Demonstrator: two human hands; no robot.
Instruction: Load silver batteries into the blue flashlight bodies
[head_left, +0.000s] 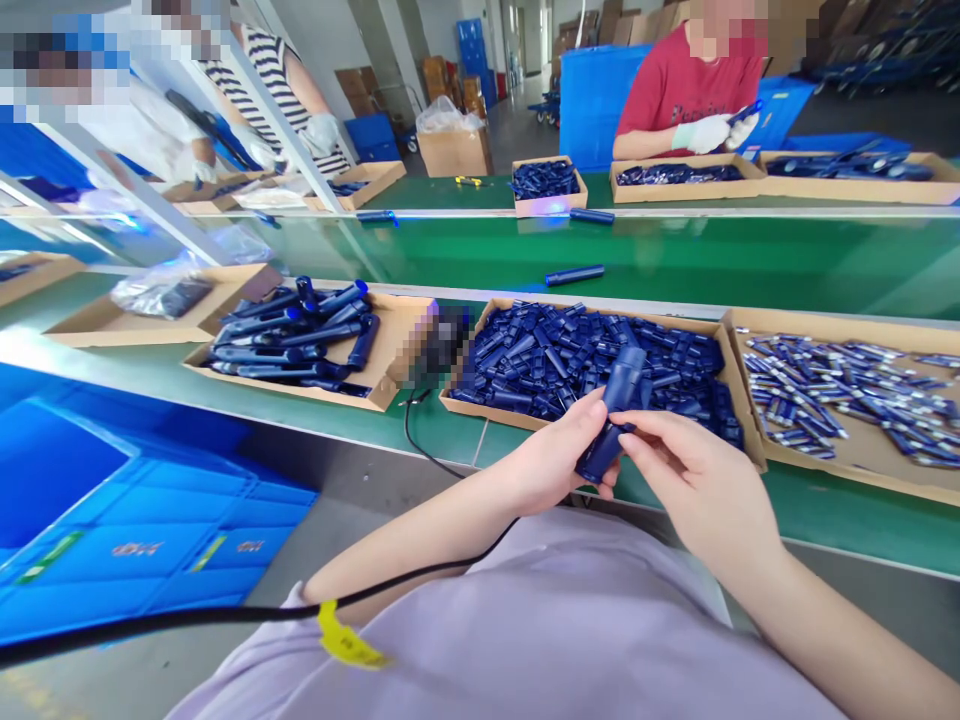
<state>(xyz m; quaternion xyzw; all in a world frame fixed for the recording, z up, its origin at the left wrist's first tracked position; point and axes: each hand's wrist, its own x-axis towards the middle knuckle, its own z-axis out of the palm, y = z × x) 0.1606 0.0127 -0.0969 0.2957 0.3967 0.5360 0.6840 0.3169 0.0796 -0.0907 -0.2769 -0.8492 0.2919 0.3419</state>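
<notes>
My left hand (pixel 555 448) is wrapped round a dark blue plastic tube-shaped housing (pixel 624 378), held tilted above the near edge of the bench. The thumb and fingertips of my right hand (pixel 686 468) pinch a small dark blue piece (pixel 621 425) at the side of the housing; its exact shape is hidden. Just beyond my hands stands a cardboard tray (pixel 525 422) full of small dark blue plastic parts (pixel 540 345). To its right, another cardboard tray (pixel 870 470) holds many thin blue and silver parts (pixel 814 385).
A cardboard tray (pixel 401 330) of blue housings (pixel 300 335) stands left, beside a tray with a plastic bag (pixel 161 290). Blue tubes (pixel 574 275) lie on the green conveyor (pixel 465 255). A black cable (pixel 225 612) crosses before me. Gloved co-workers work opposite.
</notes>
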